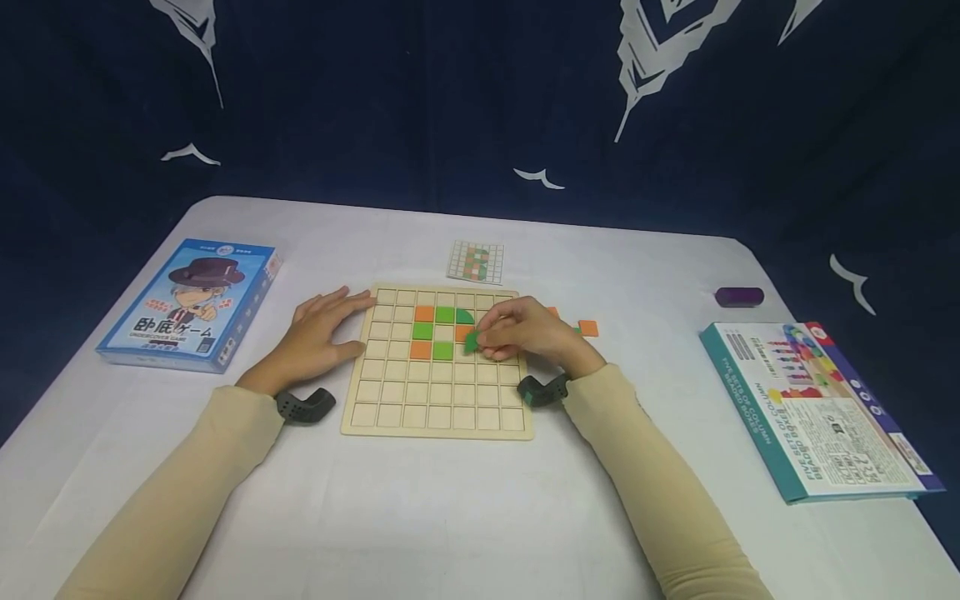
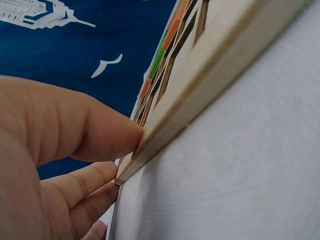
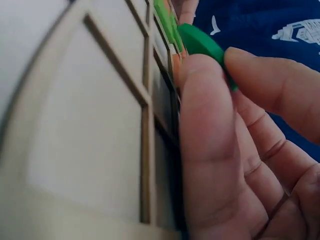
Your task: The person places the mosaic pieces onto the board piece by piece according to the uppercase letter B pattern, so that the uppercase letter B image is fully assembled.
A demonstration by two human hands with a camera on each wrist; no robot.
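Fingers (image 1: 352, 306) spread wide at the board's left edge, a green piece (image 1: 471, 342) pinched at right.

Left hand (image 1: 315, 343) touches the rim of the wooden board (image 1: 439, 416), which looks stiff and flat, best steadied at its border; rightward come square tiles (image 1: 422, 331) on its grid, then the curved-edged green piece over the board, narrowly gripped between thumb and fingertip of the right hand (image 1: 531, 333). It is probably light, rigid, smooth enough to slip but hard to break; opposite edges or faces should give the surest hold.
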